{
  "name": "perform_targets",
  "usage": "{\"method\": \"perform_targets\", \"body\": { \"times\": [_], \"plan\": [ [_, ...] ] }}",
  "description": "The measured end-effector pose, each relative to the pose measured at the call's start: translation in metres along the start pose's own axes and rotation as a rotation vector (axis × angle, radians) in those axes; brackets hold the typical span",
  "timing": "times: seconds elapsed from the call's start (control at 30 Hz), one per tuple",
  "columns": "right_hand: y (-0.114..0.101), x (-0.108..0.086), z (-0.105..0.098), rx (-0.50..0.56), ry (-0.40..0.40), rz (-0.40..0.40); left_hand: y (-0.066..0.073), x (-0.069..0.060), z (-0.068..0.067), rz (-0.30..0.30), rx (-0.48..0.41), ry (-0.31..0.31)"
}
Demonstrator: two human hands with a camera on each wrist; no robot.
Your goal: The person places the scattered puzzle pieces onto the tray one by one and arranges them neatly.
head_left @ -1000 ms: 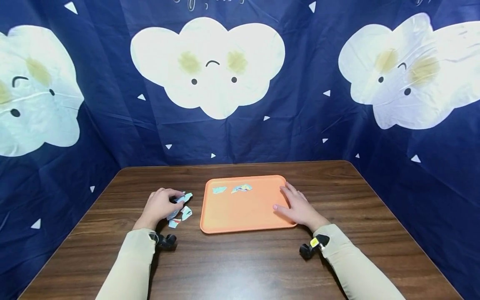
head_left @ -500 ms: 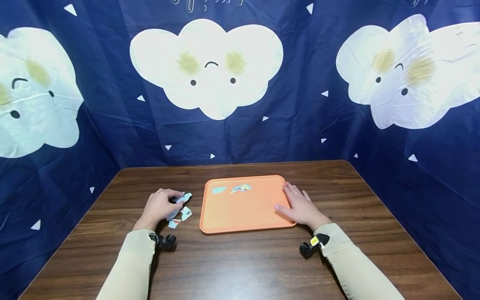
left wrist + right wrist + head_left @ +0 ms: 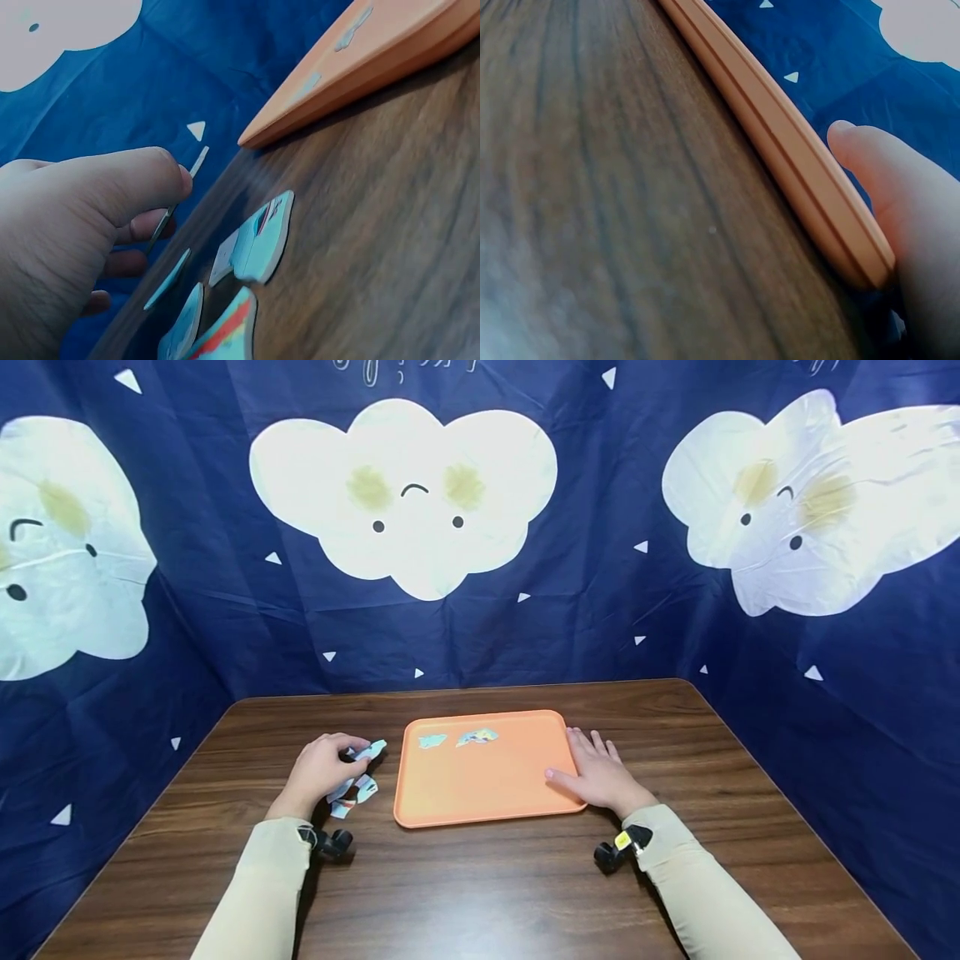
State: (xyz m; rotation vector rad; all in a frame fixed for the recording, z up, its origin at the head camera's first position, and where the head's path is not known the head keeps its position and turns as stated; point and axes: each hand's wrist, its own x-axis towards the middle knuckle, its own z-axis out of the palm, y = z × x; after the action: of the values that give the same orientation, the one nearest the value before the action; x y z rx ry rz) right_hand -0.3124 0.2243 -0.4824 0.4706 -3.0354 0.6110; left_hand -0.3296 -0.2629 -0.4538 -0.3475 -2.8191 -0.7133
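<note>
My left hand (image 3: 318,772) pinches a flat pale-blue puzzle piece (image 3: 374,750) between thumb and fingers. In the left wrist view that piece (image 3: 198,163) is held edge-on, above the table. Several loose puzzle pieces lie below the hand, among them one with a dark print (image 3: 262,234) and one with a red stripe (image 3: 229,330). My right hand (image 3: 603,778) rests at the right edge of an orange tray (image 3: 487,789), fingers extended and thumb over the rim. Two shapes lie at the tray's back left: a pale-blue piece (image 3: 432,741) and a multicoloured piece (image 3: 477,737).
The brown wooden table (image 3: 480,885) runs beneath everything. A dark blue cloth (image 3: 600,643) printed with white clouds hangs behind it and at both sides. Each wrist carries a small black camera, the left camera (image 3: 333,843) near the loose pieces.
My left hand has lifted the pinched piece slightly, and the loose pieces below have shifted a little. The right hand's fingers have moved outward over the tray's right edge and spread.
</note>
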Motion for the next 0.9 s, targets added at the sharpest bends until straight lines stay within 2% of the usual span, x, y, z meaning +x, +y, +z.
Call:
{"method": "perform_targets", "body": {
  "times": [0.27,0.57,0.73,0.9],
  "plan": [
    [-0.002,-0.001,-0.001,0.005,-0.018,0.015,0.012,0.010,0.006,0.042,-0.038,0.007],
    [-0.005,-0.001,-0.002,0.004,-0.017,0.010,0.033,0.021,0.009,0.007,-0.121,-0.046],
    [-0.004,-0.001,-0.002,-0.002,-0.008,0.005,0.041,0.028,0.013,0.039,-0.182,-0.046],
    [-0.003,0.000,-0.001,-0.010,-0.010,0.006,0.050,0.033,0.015,0.043,-0.185,-0.055]
  ]
}}
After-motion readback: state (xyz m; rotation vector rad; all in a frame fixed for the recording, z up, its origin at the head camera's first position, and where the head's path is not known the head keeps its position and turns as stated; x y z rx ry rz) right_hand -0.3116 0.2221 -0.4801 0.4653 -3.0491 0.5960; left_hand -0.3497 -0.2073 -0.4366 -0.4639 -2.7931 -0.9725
